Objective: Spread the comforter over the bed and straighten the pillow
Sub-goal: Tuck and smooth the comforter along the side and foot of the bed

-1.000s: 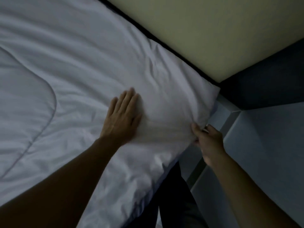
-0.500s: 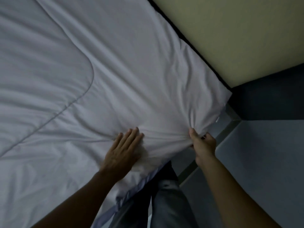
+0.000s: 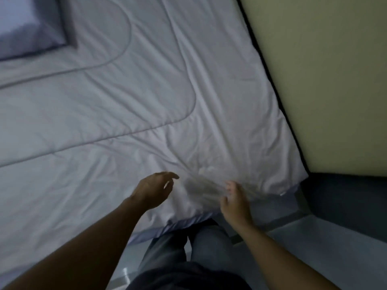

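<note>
A white quilted comforter (image 3: 146, 105) lies spread over the bed, creased near its near right corner. A bluish pillow (image 3: 27, 28) lies at the top left, partly cut off by the frame. My left hand (image 3: 154, 190) hovers just above the comforter near the bed's near edge, fingers loosely curved, holding nothing. My right hand (image 3: 235, 203) is beside it at the comforter's edge, fingers relaxed, touching the wrinkled fabric. A strip of blue sheet (image 3: 180, 223) shows under the comforter's edge.
A pale yellow wall (image 3: 326, 80) runs along the bed's right side with a dark gap between. A dark panel (image 3: 351, 197) stands at the corner. My legs in jeans (image 3: 188, 252) stand on the grey floor (image 3: 314, 248) against the bed.
My right hand has let go of the comforter corner and opened. My left hand has lifted off the fabric. The view has pulled back, bringing the pillow into sight.
</note>
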A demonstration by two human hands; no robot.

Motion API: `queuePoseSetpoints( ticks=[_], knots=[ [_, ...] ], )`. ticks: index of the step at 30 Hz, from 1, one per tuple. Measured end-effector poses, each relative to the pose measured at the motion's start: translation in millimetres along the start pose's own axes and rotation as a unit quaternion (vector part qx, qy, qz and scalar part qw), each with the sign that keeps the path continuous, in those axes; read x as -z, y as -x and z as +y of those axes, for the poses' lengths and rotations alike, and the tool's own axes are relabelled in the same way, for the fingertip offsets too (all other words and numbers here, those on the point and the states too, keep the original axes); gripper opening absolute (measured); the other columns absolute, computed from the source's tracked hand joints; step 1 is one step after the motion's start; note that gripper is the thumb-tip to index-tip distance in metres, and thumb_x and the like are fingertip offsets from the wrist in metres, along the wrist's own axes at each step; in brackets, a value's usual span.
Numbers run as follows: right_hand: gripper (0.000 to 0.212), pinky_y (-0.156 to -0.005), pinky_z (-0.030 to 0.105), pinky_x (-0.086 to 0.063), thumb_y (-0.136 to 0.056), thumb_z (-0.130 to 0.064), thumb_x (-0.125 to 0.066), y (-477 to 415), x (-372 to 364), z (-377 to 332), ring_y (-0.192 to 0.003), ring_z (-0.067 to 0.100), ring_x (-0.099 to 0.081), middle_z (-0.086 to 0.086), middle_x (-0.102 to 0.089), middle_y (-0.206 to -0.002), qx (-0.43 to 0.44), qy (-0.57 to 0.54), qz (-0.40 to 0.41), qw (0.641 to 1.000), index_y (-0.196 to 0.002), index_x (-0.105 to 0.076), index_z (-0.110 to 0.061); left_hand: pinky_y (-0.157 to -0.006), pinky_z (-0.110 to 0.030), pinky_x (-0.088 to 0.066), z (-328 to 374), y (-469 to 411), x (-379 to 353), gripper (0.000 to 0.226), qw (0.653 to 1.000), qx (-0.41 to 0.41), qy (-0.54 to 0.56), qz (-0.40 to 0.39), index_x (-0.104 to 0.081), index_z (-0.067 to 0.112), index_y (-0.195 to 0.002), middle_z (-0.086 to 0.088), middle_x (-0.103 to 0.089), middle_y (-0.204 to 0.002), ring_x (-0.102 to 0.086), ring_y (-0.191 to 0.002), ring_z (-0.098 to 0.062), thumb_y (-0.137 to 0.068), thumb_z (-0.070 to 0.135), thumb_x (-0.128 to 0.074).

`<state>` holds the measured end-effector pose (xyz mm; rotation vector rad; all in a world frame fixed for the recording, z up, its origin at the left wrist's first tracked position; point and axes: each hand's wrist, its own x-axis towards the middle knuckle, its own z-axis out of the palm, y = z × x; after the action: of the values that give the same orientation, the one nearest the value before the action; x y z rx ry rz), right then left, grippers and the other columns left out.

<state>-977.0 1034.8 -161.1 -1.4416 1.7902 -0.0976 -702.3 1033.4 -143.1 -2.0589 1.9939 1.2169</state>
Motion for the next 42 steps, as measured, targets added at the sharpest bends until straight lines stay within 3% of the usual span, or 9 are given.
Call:
queuePoseSetpoints(
  ticks=[6, 13, 17, 26, 29, 36, 42],
  knots=[
    [0.04, -0.091, 0.041, -0.051, -0.089, -0.011, -0.042, 24.8, -28.6, -68.3, -0.111, 0.024, -0.056, 0.001, -0.05, -0.126, 0.202, 0.148, -0.186, 0.95, -0.125, -0.052, -0.024, -0.079, -0.03, -0.055, -45.4, 110.2, 19.1, 0.027, 0.972, 0.165, 0.115, 0.122, -0.064, 0.033, -0.116, 0.006, -0.072, -0.106, -0.067, -0.097, -0.013, -0.094, 0.024, -0.053],
    [0.035, -0.091, 0.04, -0.05, -0.091, -0.01, -0.042, 66.1, -74.4, -162.6, -0.107, 0.022, -0.057, 0.001, -0.054, -0.121, 0.329, 0.217, -0.261, 0.881, -0.12, -0.056, -0.023, -0.075, -0.032, -0.053, -101.6, 242.7, 23.6, 0.023, 0.895, 0.303, 0.205, 0.254, -0.068, 0.028, -0.113, 0.0, -0.073, -0.099, -0.067, -0.088, -0.019, -0.094, 0.025, -0.054],
    [0.032, -0.089, 0.038, -0.051, -0.091, -0.009, -0.044, 95.3, -127.4, -215.9, -0.103, 0.022, -0.058, 0.002, -0.056, -0.117, 0.379, 0.239, -0.281, 0.848, -0.118, -0.057, -0.019, -0.074, -0.033, -0.053, -147.2, 308.7, 16.7, 0.021, 0.857, 0.358, 0.245, 0.279, -0.067, 0.03, -0.11, -0.003, -0.071, -0.093, -0.066, -0.086, -0.022, -0.094, 0.027, -0.053],
    [0.03, -0.086, 0.035, -0.052, -0.091, -0.007, -0.048, 202.9, -288.8, -331.4, -0.1, 0.018, -0.058, 0.002, -0.059, -0.112, 0.452, 0.257, -0.307, 0.797, -0.116, -0.06, -0.017, -0.083, -0.038, -0.053, -293.0, 431.6, 13.5, 0.025, 0.805, 0.401, 0.315, 0.303, -0.065, 0.026, -0.115, 0.0, -0.07, -0.103, -0.064, -0.096, -0.023, -0.093, 0.027, -0.052],
    [0.029, -0.087, 0.032, -0.051, -0.091, -0.007, -0.05, 244.9, -346.7, -367.1, -0.099, 0.018, -0.058, 0.003, -0.06, -0.112, 0.468, 0.254, -0.321, 0.783, -0.116, -0.061, -0.016, -0.08, -0.035, -0.052, -337.8, 473.9, 16.3, 0.025, 0.784, 0.404, 0.333, 0.333, -0.064, 0.024, -0.115, 0.0, -0.069, -0.101, -0.064, -0.093, -0.022, -0.093, 0.026, -0.052],
    [0.028, -0.085, 0.029, -0.051, -0.09, -0.004, -0.052, 329.2, -461.0, -440.8, -0.095, 0.015, -0.059, 0.004, -0.063, -0.107, 0.522, 0.252, -0.364, 0.73, -0.113, -0.063, -0.014, -0.078, -0.031, -0.049, -419.0, 561.3, 5.4, 0.027, 0.717, 0.441, 0.367, 0.396, -0.065, 0.025, -0.117, -0.001, -0.067, -0.109, -0.063, -0.095, -0.02, -0.095, 0.029, -0.05],
    [0.027, -0.086, 0.033, -0.053, -0.091, -0.003, -0.052, 373.5, -541.1, -486.2, -0.094, 0.016, -0.061, 0.003, -0.064, -0.104, 0.553, 0.274, -0.393, 0.682, -0.113, -0.063, -0.014, -0.081, -0.037, -0.054, -465.9, 620.2, -3.6, 0.026, 0.662, 0.49, 0.38, 0.421, -0.064, 0.028, -0.116, 0.0, -0.068, -0.103, -0.064, -0.093, -0.022, -0.094, 0.027, -0.049]
  ],
)
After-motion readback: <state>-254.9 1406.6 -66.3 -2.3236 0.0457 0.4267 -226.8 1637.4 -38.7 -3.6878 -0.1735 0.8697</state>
